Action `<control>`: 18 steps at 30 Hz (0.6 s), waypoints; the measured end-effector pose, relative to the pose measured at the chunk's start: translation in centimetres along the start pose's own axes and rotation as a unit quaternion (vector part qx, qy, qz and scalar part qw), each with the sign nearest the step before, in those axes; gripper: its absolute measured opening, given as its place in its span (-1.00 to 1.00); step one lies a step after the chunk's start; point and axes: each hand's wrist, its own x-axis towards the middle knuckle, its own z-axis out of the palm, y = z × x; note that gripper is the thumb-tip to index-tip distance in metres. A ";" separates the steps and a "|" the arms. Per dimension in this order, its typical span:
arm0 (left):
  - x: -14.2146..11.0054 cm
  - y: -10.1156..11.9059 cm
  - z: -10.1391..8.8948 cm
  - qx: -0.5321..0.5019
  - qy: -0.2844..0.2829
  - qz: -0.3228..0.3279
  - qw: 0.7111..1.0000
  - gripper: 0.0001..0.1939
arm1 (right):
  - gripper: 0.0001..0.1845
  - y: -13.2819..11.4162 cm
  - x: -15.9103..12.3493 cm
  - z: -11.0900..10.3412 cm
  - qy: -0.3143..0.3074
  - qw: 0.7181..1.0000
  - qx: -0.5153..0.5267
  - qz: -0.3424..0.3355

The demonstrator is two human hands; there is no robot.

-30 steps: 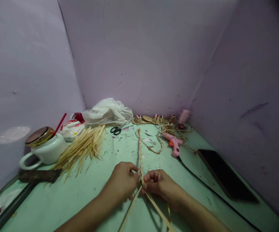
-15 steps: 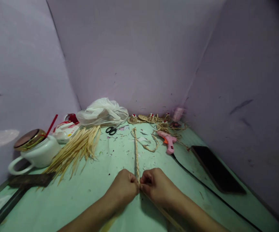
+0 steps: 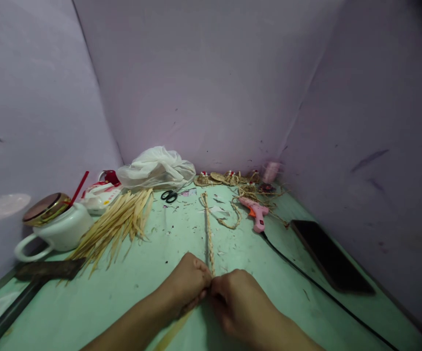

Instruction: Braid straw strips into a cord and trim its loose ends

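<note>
A braid of pale straw-like strips (image 3: 210,239) runs straight away from me down the middle of the green surface, with a knotted far end. My left hand (image 3: 190,280) is closed on the strips at the braid's near end. My right hand (image 3: 236,297) pinches at the same spot from the other side, its fingertips touching or almost touching the left ones. A flat loose strip (image 3: 174,334) trails toward me from under my left hand. The strips inside my right fingers are hidden.
Loose straw strips (image 3: 119,219), a white mug (image 3: 70,226) and a hammer (image 3: 50,269) lie left. Black scissors (image 3: 169,196) and a white plastic bag (image 3: 157,168) are behind. A pink glue gun (image 3: 256,212), its black cord and a phone (image 3: 331,256) lie right.
My right hand has turned over and come lower, toward me, with its fingers curling more tightly. My left hand stays at the braid, turned slightly. The strip trailing under the right hand no longer shows.
</note>
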 end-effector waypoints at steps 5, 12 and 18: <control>-0.2 0.2 -0.4 -0.017 -0.014 0.044 0.999 -0.86 | -0.88 1.2 0.6 -1.2 -0.023 0.996 0.079 0.017; -0.3 0.9 -1.2 -0.057 -0.050 0.018 0.997 -0.92 | -0.86 3.2 4.9 -3.5 0.011 0.792 0.566 0.229; 0.0 0.8 -1.4 -0.054 -0.067 0.058 0.995 -0.91 | -0.77 3.3 9.7 -2.6 0.024 0.781 0.567 0.263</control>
